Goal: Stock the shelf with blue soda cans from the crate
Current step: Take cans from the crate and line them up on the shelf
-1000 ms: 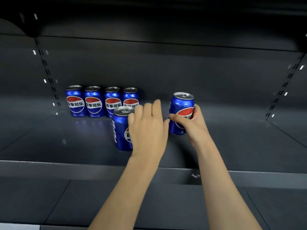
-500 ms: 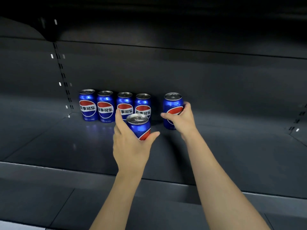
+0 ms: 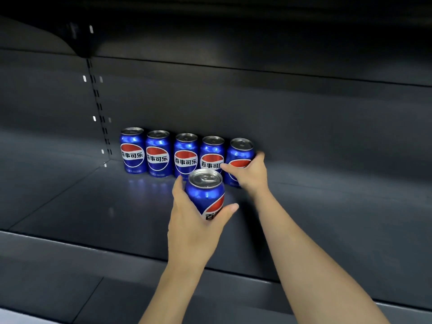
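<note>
Head view is looking into a dark grey shelf (image 3: 70, 202) where four blue soda cans are standing in a row against the back wall (image 3: 304, 118), near the left upright with its slotted rail (image 3: 99, 106). From the left they are the first can (image 3: 132, 150), the second can (image 3: 157, 153), the third can (image 3: 185, 156) and the fourth can (image 3: 211, 153). Each is sitting upright, long axis vertical, silver lid up, red-white-blue logo facing the camera, and each is just beside its neighbour; whether they are touching is hard to tell.

The right hand (image 3: 251, 173) is wrapping its thumb and fingers round a fifth can (image 3: 240, 152) at the right end of the row, just beside the fourth can. This can is leaning slightly, its lid tipping a little to the right, with its base down at shelf level; the hand is covering much of the logo, and whether the base is resting fully on the shelf cannot be told.

The left hand (image 3: 194, 228) is gripping a sixth can (image 3: 205, 192) from below and behind, thumb on the right side and fingers curling up the left. It is being held in front of the row, ahead of the third and fourth cans, tilted with its lid pointing up and towards the camera, the logo turned to the lower right. A lower shelf (image 3: 46, 288) is showing along the bottom edge.
</note>
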Tool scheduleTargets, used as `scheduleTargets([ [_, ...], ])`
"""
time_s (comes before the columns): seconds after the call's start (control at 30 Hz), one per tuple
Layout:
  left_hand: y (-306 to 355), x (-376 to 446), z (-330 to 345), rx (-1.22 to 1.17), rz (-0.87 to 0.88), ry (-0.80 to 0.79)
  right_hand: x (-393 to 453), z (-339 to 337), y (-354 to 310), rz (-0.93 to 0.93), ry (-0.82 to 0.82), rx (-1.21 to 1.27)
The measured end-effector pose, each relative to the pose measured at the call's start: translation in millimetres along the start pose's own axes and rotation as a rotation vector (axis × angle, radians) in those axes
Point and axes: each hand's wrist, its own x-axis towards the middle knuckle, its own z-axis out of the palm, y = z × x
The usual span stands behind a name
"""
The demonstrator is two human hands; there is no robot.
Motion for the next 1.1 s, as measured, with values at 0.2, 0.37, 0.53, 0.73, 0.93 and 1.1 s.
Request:
scheduleTargets([
  [0.2,-8.8,-2.5,-3.6,0.018,-0.012,-0.025,3.5,1.7,3.2,0.016,-0.003,-0.150],
  [0.37,-12.9,-2.5,-5.7,0.063,-0.015,-0.050,2.0,-4.1,13.2,0.076,-0.091,-0.226],
  [0.53,-18.1,-2.7,-4.3,0.114,-0.055,-0.060,3.2,-8.5,10.4,0.100,-0.101,-0.303],
  [0.73,-17.0,-2.0,-3.2,0.170,-0.055,-0.022,-5.5,-7.8,5.0,0.133,-0.097,-0.253],
  [0.93,-14.3,-0.6,-3.4,0.186,-0.065,-0.022,-24.7,-22.6,-10.9,0.064,-0.022,-0.265],
  [1.1,-10.7,0.6,-9.0,0.151,-0.063,-0.067,-50.7,-36.6,-21.9,-0.046,0.054,-0.169],
])
